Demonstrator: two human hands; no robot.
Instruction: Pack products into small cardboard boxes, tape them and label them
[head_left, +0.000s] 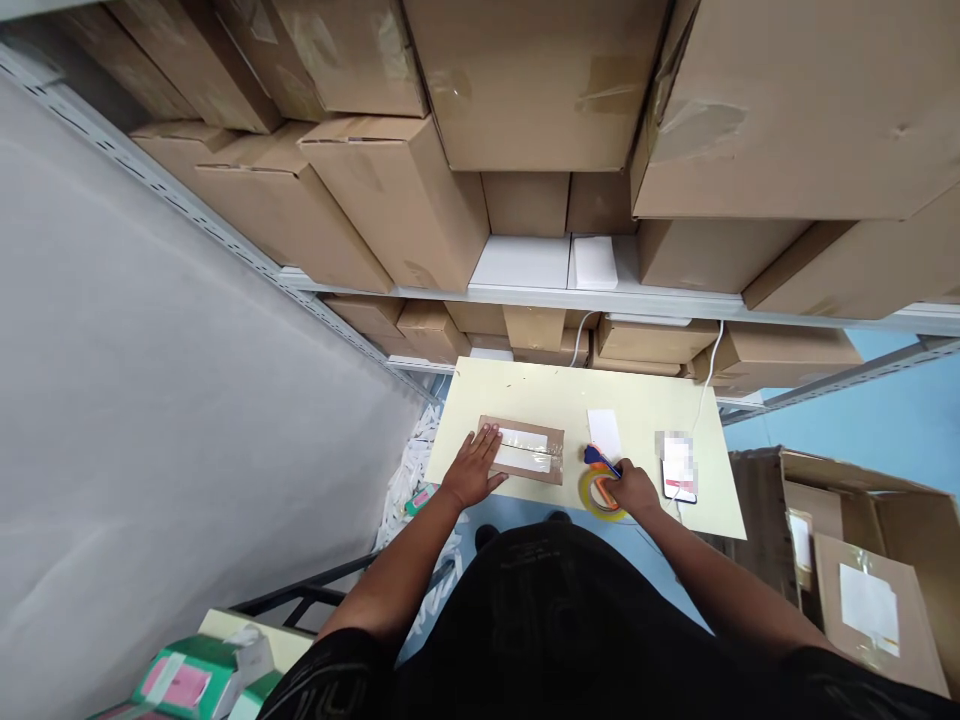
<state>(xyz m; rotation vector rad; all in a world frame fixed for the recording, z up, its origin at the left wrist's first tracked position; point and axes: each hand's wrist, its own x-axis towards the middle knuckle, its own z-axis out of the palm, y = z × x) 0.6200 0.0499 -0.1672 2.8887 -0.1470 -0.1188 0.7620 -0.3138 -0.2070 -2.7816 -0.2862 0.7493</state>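
A small flat cardboard box point(529, 475) with white labels and clear tape across it lies on the pale yellow table point(645, 390). My left hand point(475, 466) rests flat on the box's left end, fingers stretched out. To the right of the box, my right hand point(630, 488) is closed around a tape dispenser point(595, 456) with a blue head and orange body. Its roll of yellowish tape hangs at the table's front edge. The dispenser is apart from the box. Just behind it lies a white slip of paper point(603, 430).
A phone point(679, 478) with a white cable lies at the table's right. Behind stands a shelf rack point(525, 292) packed with cardboard boxes. An open carton point(862, 480) holding parcels is at the right. White paper scraps point(411, 470) cover the floor by the left wall.
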